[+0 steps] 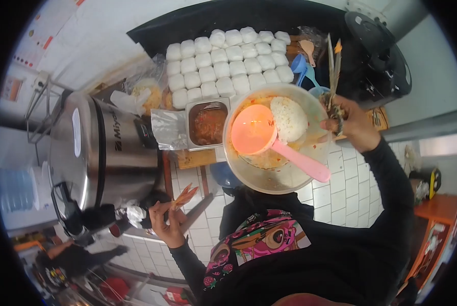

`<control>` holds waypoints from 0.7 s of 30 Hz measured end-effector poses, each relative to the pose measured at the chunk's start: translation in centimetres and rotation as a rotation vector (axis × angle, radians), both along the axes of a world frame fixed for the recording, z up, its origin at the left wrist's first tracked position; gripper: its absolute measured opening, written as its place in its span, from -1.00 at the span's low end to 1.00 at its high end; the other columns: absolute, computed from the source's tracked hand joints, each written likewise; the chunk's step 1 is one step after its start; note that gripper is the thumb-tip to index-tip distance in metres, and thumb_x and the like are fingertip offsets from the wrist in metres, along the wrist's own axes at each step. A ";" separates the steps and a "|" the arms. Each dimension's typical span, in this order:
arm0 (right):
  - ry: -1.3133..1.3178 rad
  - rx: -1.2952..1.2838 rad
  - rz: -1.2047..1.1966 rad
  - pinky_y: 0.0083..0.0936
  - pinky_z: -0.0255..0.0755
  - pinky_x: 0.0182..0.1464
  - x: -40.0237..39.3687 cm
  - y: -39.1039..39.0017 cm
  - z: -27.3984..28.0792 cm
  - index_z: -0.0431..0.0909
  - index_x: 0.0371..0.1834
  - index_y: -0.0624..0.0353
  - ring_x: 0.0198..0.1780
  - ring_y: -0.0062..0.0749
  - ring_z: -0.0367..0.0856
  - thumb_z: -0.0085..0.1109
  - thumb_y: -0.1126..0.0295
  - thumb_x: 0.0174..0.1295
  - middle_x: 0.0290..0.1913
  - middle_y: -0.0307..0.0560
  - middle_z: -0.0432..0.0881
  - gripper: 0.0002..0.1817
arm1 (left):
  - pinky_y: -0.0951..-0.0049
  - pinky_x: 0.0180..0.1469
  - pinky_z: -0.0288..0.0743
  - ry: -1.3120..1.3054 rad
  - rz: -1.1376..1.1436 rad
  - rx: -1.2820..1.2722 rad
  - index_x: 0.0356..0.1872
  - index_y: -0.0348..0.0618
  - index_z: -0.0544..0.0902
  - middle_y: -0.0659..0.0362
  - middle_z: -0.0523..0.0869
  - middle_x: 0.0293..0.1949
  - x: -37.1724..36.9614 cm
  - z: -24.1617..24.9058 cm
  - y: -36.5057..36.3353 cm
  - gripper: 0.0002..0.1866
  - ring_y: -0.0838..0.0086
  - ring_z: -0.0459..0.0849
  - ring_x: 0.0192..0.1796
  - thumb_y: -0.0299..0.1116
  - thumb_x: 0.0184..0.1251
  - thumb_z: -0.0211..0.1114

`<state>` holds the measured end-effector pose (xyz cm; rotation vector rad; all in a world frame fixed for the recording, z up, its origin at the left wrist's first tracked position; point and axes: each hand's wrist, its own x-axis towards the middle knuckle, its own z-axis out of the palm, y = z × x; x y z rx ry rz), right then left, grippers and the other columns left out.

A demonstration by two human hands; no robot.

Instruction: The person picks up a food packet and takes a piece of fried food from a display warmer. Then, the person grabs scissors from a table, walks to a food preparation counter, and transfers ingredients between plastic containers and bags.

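My right hand (348, 122) is closed at the right rim of a large bowl (295, 178), with a tall pale-brown stick-like thing (334, 71) rising beside the fingers. A pink long-handled scoop (256, 130) lies in the bowl, its handle across the near rim. Next to it sits a rounded mound of white rice (289, 120) with orange-red specks, and orange sauce smears the bowl's inside. Low on the left, my left hand (167, 222) pinches a thin, reddish-orange, frayed-looking thing (185, 197), whose kind I cannot tell.
Rows of white wrapped blocks (223, 64) cover the back of the table. A metal pan of red-brown sauce (208, 125) stands left of the bowl. A big steel cooker (106, 153) is at left, a black appliance (376, 61) at right. Blue scoops (300, 66) lie near the blocks.
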<state>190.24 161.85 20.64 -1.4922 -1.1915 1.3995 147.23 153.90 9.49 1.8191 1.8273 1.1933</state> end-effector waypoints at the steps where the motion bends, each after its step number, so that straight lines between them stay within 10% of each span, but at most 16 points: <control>1: 0.023 -0.016 0.017 -0.71 0.40 -0.14 0.7 0.2 -1.6 0.52 -0.03 0.21 -0.24 -0.73 0.48 0.41 0.40 -0.03 -0.22 -0.38 0.56 -0.55 | 0.14 0.22 0.32 -0.011 0.042 -0.009 -0.35 -0.29 0.57 0.10 0.54 -0.35 0.6 -0.3 -0.9 -0.95 0.32 0.52 -0.18 -0.54 0.19 0.22; 10: -0.637 0.211 0.354 -0.51 0.46 -0.21 5.2 3.8 -16.3 0.54 -0.07 0.24 -0.31 -0.52 0.58 0.31 0.49 -0.18 -0.41 -0.04 0.61 -0.53 | 0.30 0.05 0.36 -0.120 0.293 -0.103 -0.38 -0.26 0.60 0.15 0.59 -0.35 8.8 -2.5 -6.4 -0.94 0.32 0.51 -0.15 -0.60 0.11 0.28; 21: -0.336 0.061 0.515 -0.57 0.46 -0.33 8.1 15.3 -23.5 0.54 -0.20 0.21 -0.36 -0.55 0.53 0.34 0.39 -0.05 -0.39 -0.22 0.58 -0.68 | 0.26 0.12 0.36 -0.111 0.402 -0.077 -0.37 -0.26 0.60 0.15 0.52 -0.35 14.9 -3.1 -8.9 -0.93 0.34 0.51 -0.19 -0.60 0.11 0.26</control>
